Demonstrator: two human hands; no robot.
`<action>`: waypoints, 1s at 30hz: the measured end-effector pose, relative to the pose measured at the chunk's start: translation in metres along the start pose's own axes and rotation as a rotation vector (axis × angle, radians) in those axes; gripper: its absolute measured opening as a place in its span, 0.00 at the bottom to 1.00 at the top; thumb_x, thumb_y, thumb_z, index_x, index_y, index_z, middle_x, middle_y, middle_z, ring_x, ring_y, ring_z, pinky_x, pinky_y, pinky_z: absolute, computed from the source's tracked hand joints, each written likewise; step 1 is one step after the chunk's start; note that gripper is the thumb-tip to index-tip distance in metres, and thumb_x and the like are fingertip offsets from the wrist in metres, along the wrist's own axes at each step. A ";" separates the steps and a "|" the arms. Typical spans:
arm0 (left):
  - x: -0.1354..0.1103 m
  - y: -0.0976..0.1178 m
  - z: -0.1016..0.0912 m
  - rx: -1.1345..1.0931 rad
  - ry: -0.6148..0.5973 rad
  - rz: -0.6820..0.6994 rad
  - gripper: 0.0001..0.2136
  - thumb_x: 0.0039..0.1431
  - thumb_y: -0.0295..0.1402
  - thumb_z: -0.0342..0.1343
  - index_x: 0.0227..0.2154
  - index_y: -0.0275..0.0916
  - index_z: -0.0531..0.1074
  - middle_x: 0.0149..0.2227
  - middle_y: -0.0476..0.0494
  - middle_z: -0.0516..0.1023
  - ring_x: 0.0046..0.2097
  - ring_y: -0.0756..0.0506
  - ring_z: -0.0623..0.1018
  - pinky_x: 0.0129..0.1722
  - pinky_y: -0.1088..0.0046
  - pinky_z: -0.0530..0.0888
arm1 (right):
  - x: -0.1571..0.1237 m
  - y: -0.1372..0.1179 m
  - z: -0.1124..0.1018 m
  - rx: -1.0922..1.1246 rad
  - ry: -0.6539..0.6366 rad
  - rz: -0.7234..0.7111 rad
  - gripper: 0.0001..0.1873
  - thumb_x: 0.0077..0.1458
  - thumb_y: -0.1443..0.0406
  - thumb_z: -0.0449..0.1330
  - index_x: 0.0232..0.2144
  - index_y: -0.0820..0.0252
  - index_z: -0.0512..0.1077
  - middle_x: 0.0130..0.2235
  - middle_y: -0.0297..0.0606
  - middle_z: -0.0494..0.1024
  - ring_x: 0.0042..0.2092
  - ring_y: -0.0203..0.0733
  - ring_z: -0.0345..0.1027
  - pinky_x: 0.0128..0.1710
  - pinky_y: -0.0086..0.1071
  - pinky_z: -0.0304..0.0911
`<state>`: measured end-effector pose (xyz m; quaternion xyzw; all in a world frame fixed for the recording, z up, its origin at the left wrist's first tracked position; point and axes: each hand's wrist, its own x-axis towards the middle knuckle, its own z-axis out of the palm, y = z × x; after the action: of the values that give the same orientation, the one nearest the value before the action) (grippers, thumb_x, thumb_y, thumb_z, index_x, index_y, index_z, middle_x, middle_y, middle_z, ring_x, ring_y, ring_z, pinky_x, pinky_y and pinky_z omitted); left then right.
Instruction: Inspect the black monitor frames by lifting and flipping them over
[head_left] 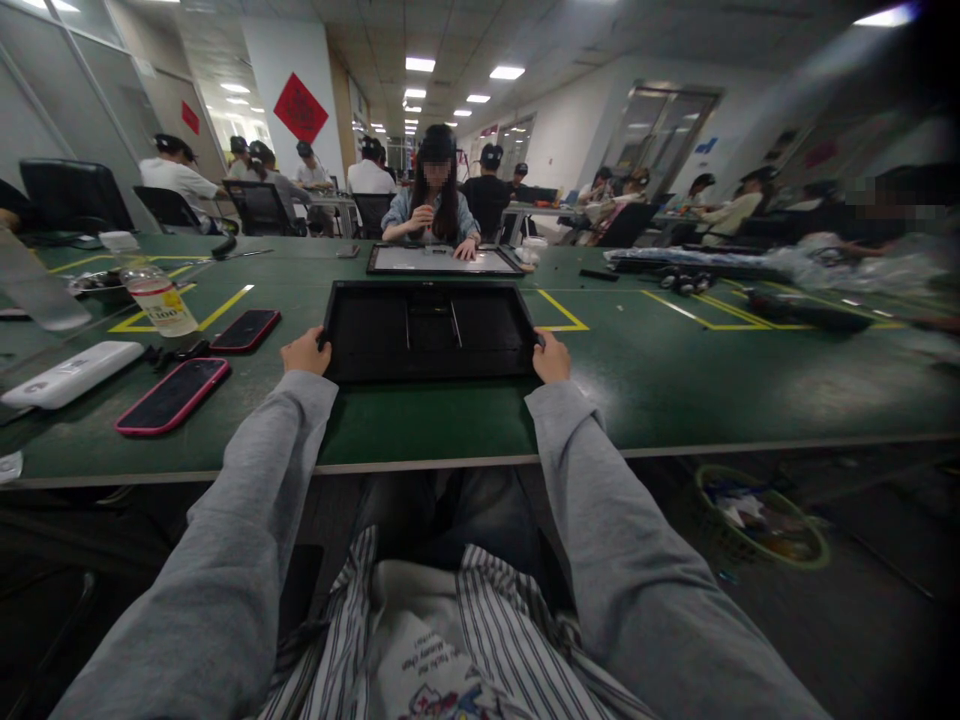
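A black rectangular panel (pixel 427 330) lies flat on the green table (pixel 675 380) straight in front of me. My left hand (pixel 306 352) is closed on its near left corner. My right hand (pixel 552 357) is closed on its near right corner. Both arms wear grey sleeves and stretch forward over the table edge. Two thin metal strips show in the panel's middle.
Left of the panel lie two phones in red cases (pixel 174 394) (pixel 246 329), a white device (pixel 69 373) and a plastic bottle (pixel 157 297). A person (pixel 433 205) sits opposite behind a light framed panel (pixel 444 260). Yellow tape lines mark the table. A basket (pixel 761 515) sits on the floor.
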<state>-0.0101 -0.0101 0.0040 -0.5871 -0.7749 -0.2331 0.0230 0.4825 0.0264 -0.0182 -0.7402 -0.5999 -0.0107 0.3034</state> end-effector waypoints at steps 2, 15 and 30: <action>0.001 -0.001 0.001 -0.034 -0.002 -0.007 0.25 0.63 0.39 0.49 0.63 0.42 0.65 0.58 0.39 0.76 0.59 0.37 0.74 0.58 0.57 0.66 | 0.000 0.000 0.000 0.014 -0.004 -0.002 0.28 0.61 0.68 0.51 0.63 0.56 0.66 0.49 0.49 0.79 0.51 0.53 0.71 0.53 0.46 0.63; 0.006 -0.008 0.008 -0.128 0.002 -0.040 0.24 0.63 0.41 0.51 0.62 0.44 0.65 0.53 0.38 0.79 0.56 0.35 0.76 0.55 0.55 0.69 | 0.000 0.001 0.000 0.034 0.013 -0.008 0.27 0.62 0.67 0.50 0.63 0.57 0.67 0.49 0.48 0.79 0.50 0.52 0.71 0.52 0.45 0.64; 0.003 -0.003 0.004 -0.092 -0.034 -0.047 0.25 0.64 0.41 0.49 0.62 0.43 0.62 0.55 0.35 0.78 0.58 0.32 0.74 0.57 0.49 0.66 | 0.001 0.002 0.001 0.025 0.009 -0.018 0.27 0.62 0.68 0.51 0.63 0.57 0.66 0.49 0.48 0.79 0.51 0.53 0.70 0.53 0.45 0.63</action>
<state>-0.0130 -0.0066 0.0000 -0.5731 -0.7771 -0.2590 -0.0225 0.4839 0.0273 -0.0200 -0.7309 -0.6053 -0.0092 0.3152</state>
